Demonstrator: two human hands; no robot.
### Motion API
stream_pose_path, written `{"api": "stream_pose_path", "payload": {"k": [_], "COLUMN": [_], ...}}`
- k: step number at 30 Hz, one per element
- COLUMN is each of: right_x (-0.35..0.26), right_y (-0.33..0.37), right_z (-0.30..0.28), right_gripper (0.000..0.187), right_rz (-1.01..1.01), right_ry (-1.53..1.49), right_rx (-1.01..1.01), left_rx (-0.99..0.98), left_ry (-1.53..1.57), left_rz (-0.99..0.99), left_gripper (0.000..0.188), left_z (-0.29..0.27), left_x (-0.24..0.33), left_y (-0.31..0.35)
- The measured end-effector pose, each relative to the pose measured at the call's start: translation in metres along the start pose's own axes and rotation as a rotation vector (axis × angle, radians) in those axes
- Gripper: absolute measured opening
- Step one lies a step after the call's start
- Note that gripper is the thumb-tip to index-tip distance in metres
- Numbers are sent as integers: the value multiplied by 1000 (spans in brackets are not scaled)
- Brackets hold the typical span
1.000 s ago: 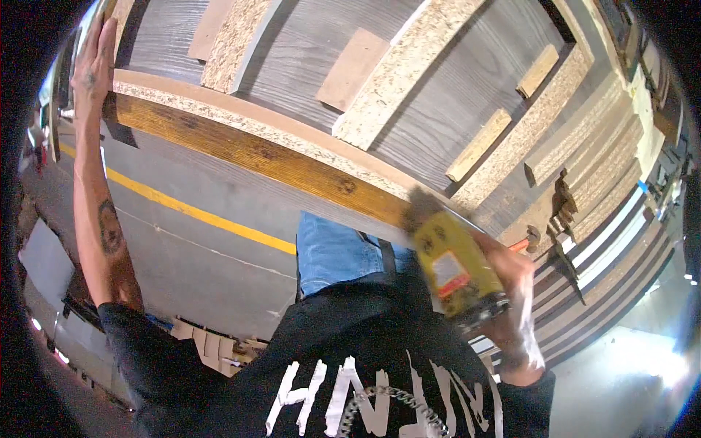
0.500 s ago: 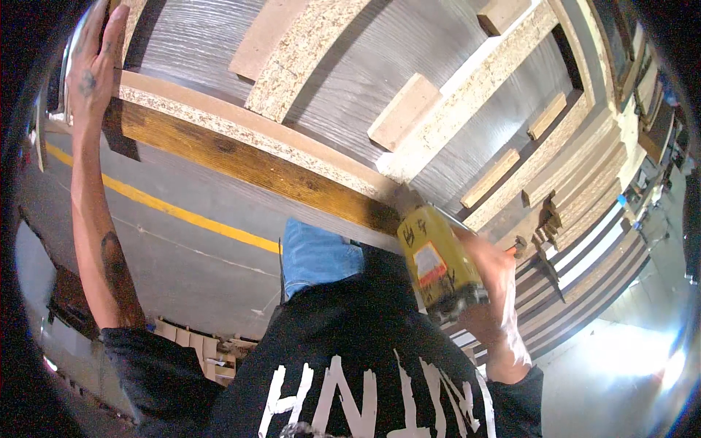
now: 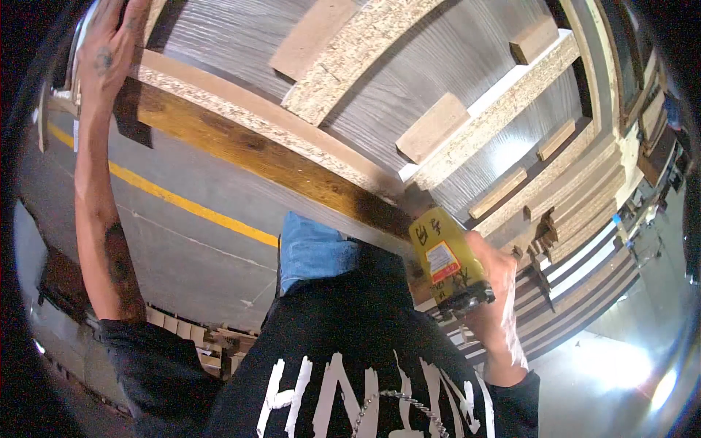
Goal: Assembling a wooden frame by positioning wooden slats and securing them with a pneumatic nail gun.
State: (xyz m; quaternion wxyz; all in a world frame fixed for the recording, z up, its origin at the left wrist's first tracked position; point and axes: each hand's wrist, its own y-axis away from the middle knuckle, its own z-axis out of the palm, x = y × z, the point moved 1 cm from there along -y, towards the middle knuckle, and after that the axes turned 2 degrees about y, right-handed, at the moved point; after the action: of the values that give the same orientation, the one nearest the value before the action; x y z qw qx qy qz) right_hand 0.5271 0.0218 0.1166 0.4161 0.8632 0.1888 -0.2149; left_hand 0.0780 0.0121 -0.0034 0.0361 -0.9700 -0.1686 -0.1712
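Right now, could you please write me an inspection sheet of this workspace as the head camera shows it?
Surface: grey ribbed panel, tilted in view.
Job's things: yellow power tool against a brown wooden beam; chipboard strips and small wood blocks on the panel.
Clutter: wood offcuts on the floor.
Hands: left hand on the beam's far end; right hand grips the tool.
Cables: nothing seen.
Surroundings: grey floor with a yellow line; stacked boards at right.

Woodworking shop: stacked chipboard panels [image 3: 584,212], floor line [image 3: 190,204].
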Motion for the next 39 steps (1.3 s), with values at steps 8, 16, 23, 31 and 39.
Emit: {"api": "stream_pose_path", "payload": {"k": [8,16,23,31,39], "right_x": [-55,-100,-120,-131,-152], "right_y": [-33,-64,-81,-82,-90], "right_z": [7,16,17,19,16], "right_gripper": [27,35,21,25,31], "right_rz": [-140,70,40,49,-15], "right_ry": [77,40,15,99,85], "right_rx": [24,-84,31,31,42], "left_rx": [93,93,38,25,-87], "left_ry": [-185,-212,-234,-227,-151], "left_rz": [-51,10,-2,13,34], "left_gripper": [49,45,49,56,54], "left_z": [-5,-5,-4,4,-3], "left_x": [9,-8,-14,-25,-32], "left_y": [8,7,3,5,0]}}
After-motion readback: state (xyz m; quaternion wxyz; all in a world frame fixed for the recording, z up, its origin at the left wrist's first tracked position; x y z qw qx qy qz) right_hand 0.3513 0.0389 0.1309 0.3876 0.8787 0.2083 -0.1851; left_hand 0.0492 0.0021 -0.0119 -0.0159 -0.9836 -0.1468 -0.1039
